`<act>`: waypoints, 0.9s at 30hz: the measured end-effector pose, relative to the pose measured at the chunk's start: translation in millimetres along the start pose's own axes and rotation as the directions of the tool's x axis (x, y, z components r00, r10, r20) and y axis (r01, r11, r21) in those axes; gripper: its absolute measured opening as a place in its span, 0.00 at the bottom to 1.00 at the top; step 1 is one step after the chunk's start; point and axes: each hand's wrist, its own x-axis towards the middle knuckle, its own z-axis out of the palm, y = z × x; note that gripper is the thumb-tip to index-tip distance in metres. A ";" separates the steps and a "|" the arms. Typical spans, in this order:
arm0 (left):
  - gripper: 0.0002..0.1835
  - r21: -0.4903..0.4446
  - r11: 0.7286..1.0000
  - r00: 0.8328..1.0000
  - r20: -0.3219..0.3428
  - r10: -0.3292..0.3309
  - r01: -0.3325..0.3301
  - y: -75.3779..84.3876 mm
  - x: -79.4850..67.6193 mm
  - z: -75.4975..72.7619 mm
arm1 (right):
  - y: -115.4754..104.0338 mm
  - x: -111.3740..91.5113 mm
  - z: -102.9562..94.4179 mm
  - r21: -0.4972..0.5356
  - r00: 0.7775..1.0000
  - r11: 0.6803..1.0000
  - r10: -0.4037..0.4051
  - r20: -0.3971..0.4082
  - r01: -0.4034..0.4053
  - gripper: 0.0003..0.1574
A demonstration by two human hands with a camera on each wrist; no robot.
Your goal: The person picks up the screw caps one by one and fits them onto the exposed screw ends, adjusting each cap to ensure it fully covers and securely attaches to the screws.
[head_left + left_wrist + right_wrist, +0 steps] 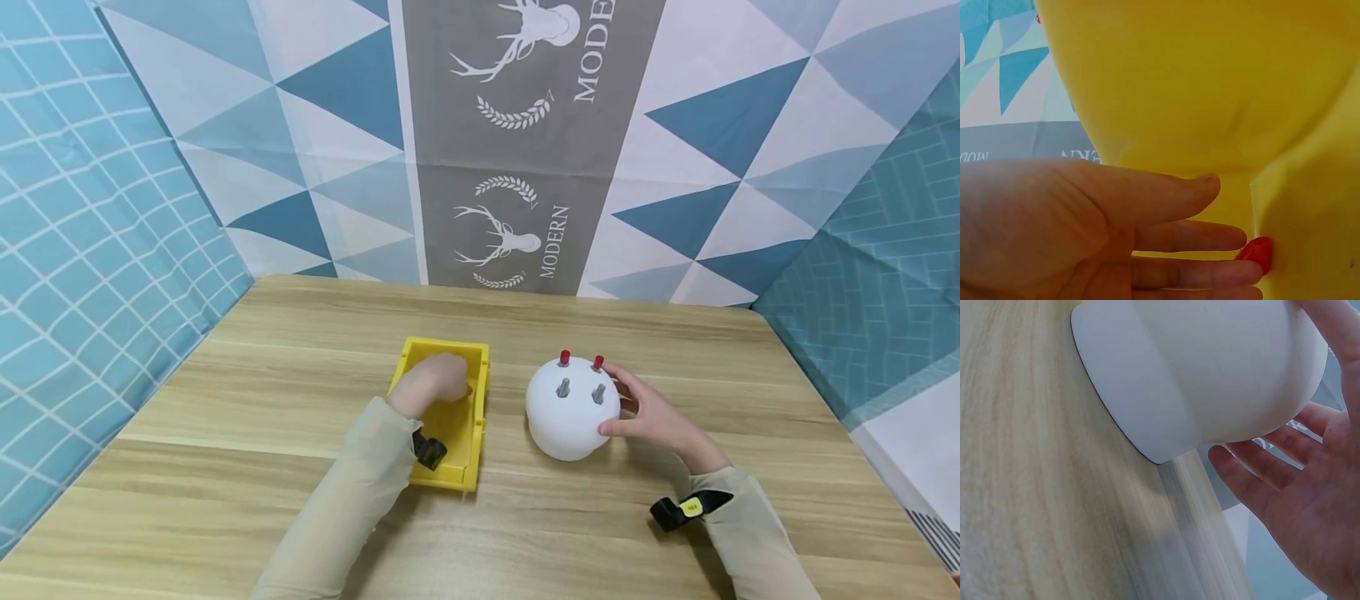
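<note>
A white rounded body (562, 425) stands on the table, with two bare grey metal studs (564, 388) on top and two others wearing red caps (565, 357). My right hand (652, 412) holds its right side, thumb in front and fingers round the back; the right wrist view shows the hand (1316, 481) against its curved wall. Inside a yellow bin (480, 450) is my left hand (438, 379). The left wrist view shows that hand (1116, 231) with thumb and fingers extended, fingertips at a small red cap (1262, 253) by the bin wall.
The wooden table (247, 400) runs back to a patterned cloth (510, 158). Tiled-pattern blue cloth (97, 217) hangs on the left, teal cloth (900, 275) on the right. A black camera (667, 514) is strapped to the right wrist.
</note>
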 end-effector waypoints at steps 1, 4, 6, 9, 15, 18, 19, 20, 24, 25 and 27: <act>0.12 0.000 1.000 1.000 -0.001 -0.003 0.003 0.1 -0.2 -0.2 | 0.2 0.1 -0.1 -0.003 1.000 1.000 -0.002 -0.001 0.002 0.52; 0.13 0.000 1.000 1.000 0.005 -0.023 0.023 0.3 -1.0 -1.0 | 0.4 0.1 -0.4 -0.005 1.000 1.000 -0.006 -0.001 0.006 0.52; 0.13 -0.003 0.999 0.999 0.009 -0.033 0.033 0.2 -1.7 -1.5 | 0.2 0.1 -0.5 -0.003 1.000 1.000 -0.008 -0.001 0.008 0.52; 0.13 -0.013 0.999 0.999 0.012 -0.035 0.035 -0.1 -2.2 -1.6 | 0.1 0.1 -0.4 0.002 1.000 1.000 -0.008 -0.001 0.008 0.51; 0.13 -0.006 1.000 1.000 0.010 -0.015 0.015 -1.6 -0.6 -0.6 | 0.4 -0.4 -0.5 0.010 1.000 1.000 -0.010 0.003 0.010 0.51; 0.13 0.000 1.000 1.000 0.012 -0.015 0.015 -2.0 0.5 0.0 | 0.8 -0.5 -0.8 0.011 1.000 1.000 -0.014 0.006 0.014 0.51; 0.13 0.001 1.000 1.000 0.014 -0.016 0.016 -1.9 0.7 0.0 | 1.0 -0.4 -0.8 0.011 1.000 1.000 -0.016 0.008 0.016 0.51; 0.13 0.002 1.000 1.000 0.014 -0.017 0.017 -1.7 1.0 0.1 | 1.4 -0.4 -0.9 0.011 1.000 1.000 -0.019 0.009 0.019 0.51; 0.13 0.000 1.000 1.000 0.019 -0.023 0.023 -0.7 1.2 -0.4 | 1.0 -0.3 -0.8 0.014 1.000 1.000 -0.023 0.012 0.023 0.52; 0.13 -0.004 1.000 1.000 0.019 -0.024 0.024 -0.3 1.0 -0.7 | 0.7 -0.3 -0.9 0.016 1.000 1.000 -0.022 0.012 0.022 0.52; 0.12 -0.011 1.000 1.000 0.006 -0.017 0.017 0.0 0.4 -1.3 | 0.1 -0.4 -1.0 0.018 1.000 1.000 -0.020 0.010 0.020 0.52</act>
